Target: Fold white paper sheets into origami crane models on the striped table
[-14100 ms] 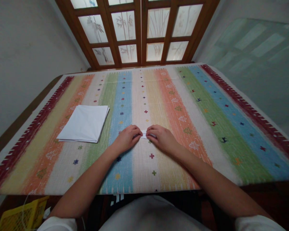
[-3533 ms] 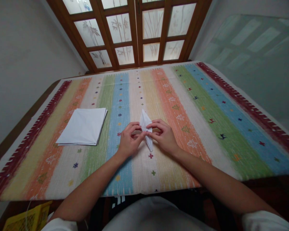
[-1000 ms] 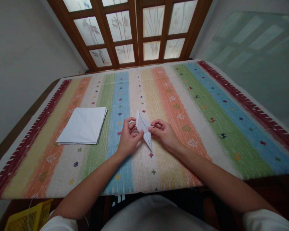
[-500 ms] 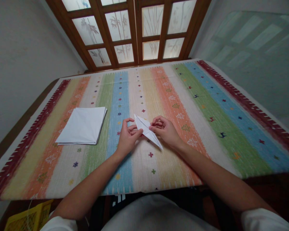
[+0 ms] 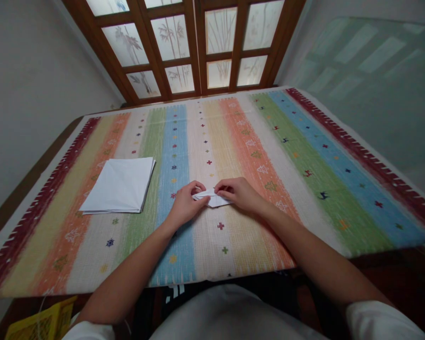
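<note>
A small folded white paper (image 5: 217, 200) lies level between my two hands, just over the middle of the striped tablecloth (image 5: 248, 250). My left hand (image 5: 188, 200) pinches its left end, thumb on the near side and fingers curled behind. On the right, my right hand (image 5: 239, 192) grips the other end, with thumb and index finger meeting near the paper's upper edge. Fingers cover both ends of the paper, so its full outline is hidden. To the left of my left hand rests a stack of white paper sheets (image 5: 118, 185), its edges slightly uneven.
Wooden doors (image 5: 198, 47) with frosted, bamboo-patterned panes stand behind the table's far edge. A pale glass-like panel (image 5: 371, 89) is at the right wall. Below the table's near left corner sits a yellow plastic crate (image 5: 42, 321).
The folded paper has turned from a steep diagonal to nearly horizontal. My right hand has shifted slightly down, and both hands now hold the paper at its ends. The stack stays put.
</note>
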Available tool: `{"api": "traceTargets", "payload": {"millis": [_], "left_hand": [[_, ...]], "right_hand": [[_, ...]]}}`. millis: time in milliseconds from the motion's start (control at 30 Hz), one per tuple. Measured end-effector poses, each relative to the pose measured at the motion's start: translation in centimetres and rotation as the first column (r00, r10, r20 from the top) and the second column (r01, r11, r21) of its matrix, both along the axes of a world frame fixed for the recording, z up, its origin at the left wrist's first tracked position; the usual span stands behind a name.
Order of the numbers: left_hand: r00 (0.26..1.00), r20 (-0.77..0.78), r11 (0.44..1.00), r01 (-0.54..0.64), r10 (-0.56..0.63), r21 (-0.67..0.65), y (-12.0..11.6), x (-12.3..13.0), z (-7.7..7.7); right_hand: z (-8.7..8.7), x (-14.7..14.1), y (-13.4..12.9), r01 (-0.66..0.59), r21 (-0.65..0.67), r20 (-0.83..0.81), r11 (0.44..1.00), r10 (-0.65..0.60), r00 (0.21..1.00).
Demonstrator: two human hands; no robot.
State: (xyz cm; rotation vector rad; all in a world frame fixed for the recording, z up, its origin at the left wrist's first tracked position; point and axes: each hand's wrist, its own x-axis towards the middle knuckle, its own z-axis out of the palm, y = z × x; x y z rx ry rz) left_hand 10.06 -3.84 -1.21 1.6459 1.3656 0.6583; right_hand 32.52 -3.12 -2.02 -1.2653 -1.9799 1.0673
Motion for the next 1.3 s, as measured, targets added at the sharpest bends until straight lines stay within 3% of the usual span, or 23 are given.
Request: {"api": "traceTargets", "payload": {"millis": [167,300,433,600,667,800,1100,1300], "left_hand": [[0.957,-0.276,0.976,0.138,-0.086,0.171,0.1,-0.5,0.4],[0.921,-0.366,0.913,0.256,-0.132,0.316,0.0,-0.7,0.3],[0.889,-0.405,0.883,0.353,-0.213,0.311,0.1,-0.9,0.3],[0.893,-0.393,0.913,0.329,-0.218,0.241,0.1,-1.3,0.5],[0.907,-0.338,0.918,0.333,-0.251,0.213,0.1,-1.4,0.7],[0.886,-0.298,0.873,0.429,-0.356,0.233,0.3,-1.7,0.9],[0.843,-0.297,0.812,0.523,-0.448,0.26,1.5,-2.6,0.2],[0.872,-0.302,0.833,0.47,-0.386,0.292,1.6,-2.2,-0.4]], "right_hand": [[0.0,-0.9,-0.2,-0.082,0.219,0.264,0.972,0.022,0.964],[0.4,-2.1,-1.5,-0.047,0.237,0.451,0.97,-0.067,0.89],[1.0,-3.1,-3.2,-0.068,0.247,0.547,0.967,-0.081,0.833],[1.3,-2.6,-3.0,-0.117,0.271,0.524,0.955,-0.045,0.851],[1.2,-1.9,-2.4,-0.19,0.272,0.462,0.943,0.046,0.886],[0.9,-0.5,-1.4,-0.26,0.248,0.372,0.933,0.156,0.915],[0.6,-0.3,-1.7,-0.252,0.234,0.423,0.939,0.135,0.896],[1.0,-0.1,-1.9,-0.252,0.239,0.433,0.938,0.129,0.892]]}}
